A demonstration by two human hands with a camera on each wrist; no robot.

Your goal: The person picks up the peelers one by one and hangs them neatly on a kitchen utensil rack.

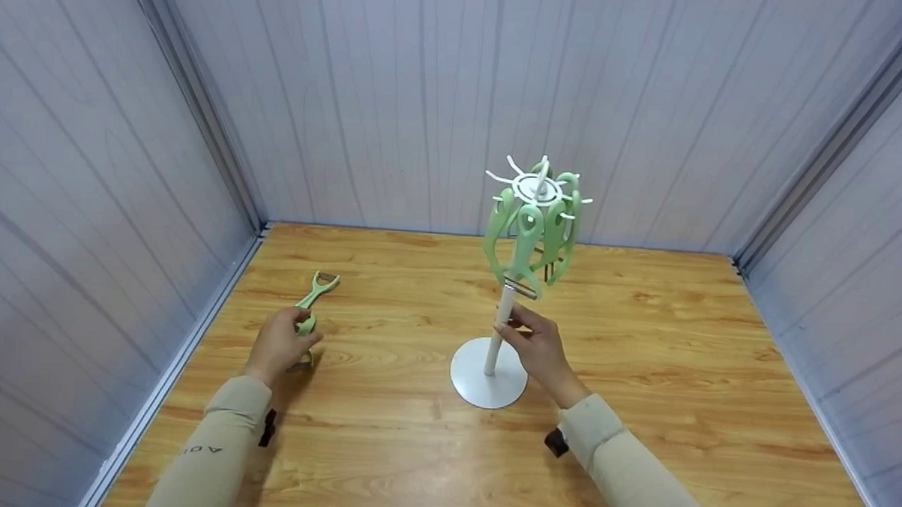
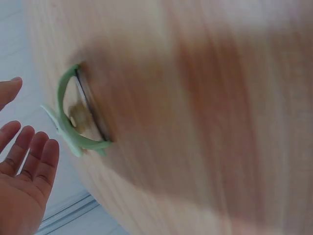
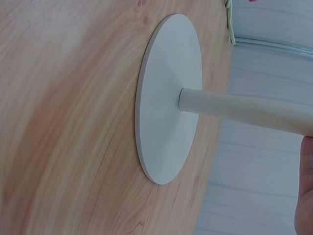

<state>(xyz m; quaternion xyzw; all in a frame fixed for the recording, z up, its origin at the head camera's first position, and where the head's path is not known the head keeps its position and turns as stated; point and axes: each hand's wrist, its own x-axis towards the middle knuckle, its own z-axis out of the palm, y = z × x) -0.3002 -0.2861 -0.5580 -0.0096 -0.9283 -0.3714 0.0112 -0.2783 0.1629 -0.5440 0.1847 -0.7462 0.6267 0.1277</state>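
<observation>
My right hand (image 1: 541,350) grips the white pole (image 1: 505,304) of an upright rotating stand, just above its round white base (image 3: 166,98). Several green peelers (image 1: 528,234) hang by their handle loops from the stand's hooks (image 1: 537,187). Over at the left, my left hand (image 1: 279,345) hovers with parted fingers above green peelers lying on the table. One peeler (image 1: 319,285) points its head away from me. A nearer peeler head (image 2: 63,110), with its metal blade, shows in the left wrist view, just beyond the fingertips. The hand partly hides the handles in the head view.
A wood-grain table (image 1: 400,432) carries everything. Pale panelled walls (image 1: 396,109) close it in at the back and both sides. The tall stand rises between the hands, right of centre.
</observation>
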